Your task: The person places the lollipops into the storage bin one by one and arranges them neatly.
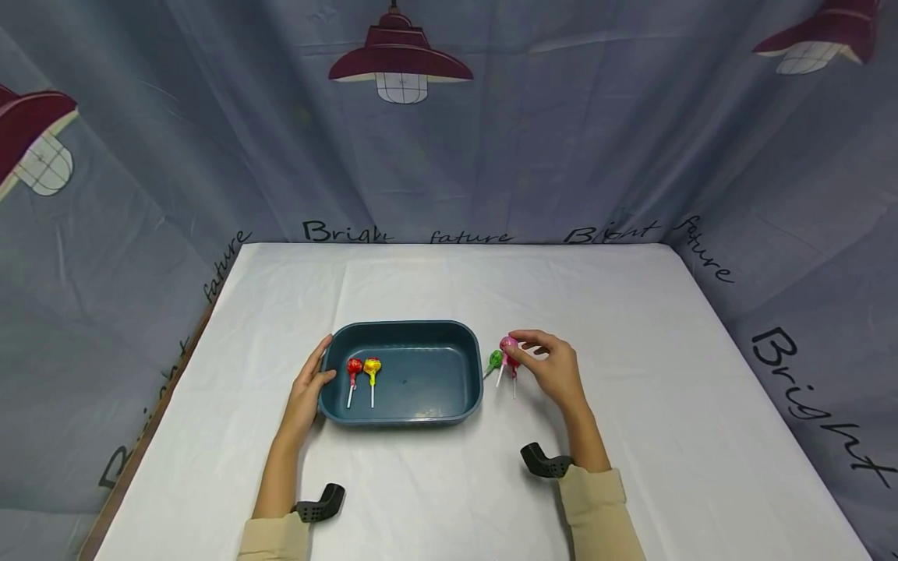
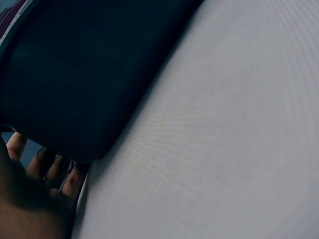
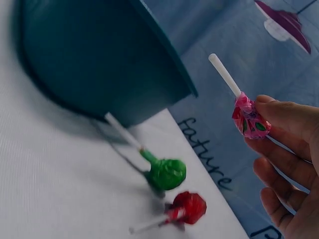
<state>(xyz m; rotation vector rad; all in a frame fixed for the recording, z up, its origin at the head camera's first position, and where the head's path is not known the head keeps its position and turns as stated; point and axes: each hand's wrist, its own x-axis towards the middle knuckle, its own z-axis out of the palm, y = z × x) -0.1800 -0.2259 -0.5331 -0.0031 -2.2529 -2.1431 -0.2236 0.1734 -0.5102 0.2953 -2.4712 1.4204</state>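
My right hand (image 1: 556,372) pinches a pink lollipop (image 1: 507,344) by its wrapped head between thumb and fingers; in the right wrist view the pink lollipop (image 3: 251,119) has its white stick pointing up and left. A green lollipop (image 1: 495,359) and a red one (image 3: 189,207) lie on the white cloth beside the tray's right end. The dark blue tray (image 1: 421,419) has a red lollipop (image 1: 354,366) and a yellow lollipop (image 1: 372,366) inside, at its left part. My left hand (image 1: 305,393) rests on the tray's left end, thumb at the rim and fingers along the outer wall.
A white cloth (image 1: 435,499) covers the table. Behind and at both sides hangs a grey-blue curtain (image 1: 421,171) with printed lamps and lettering. Black wrist mounts (image 1: 545,461) sit at both sleeves.
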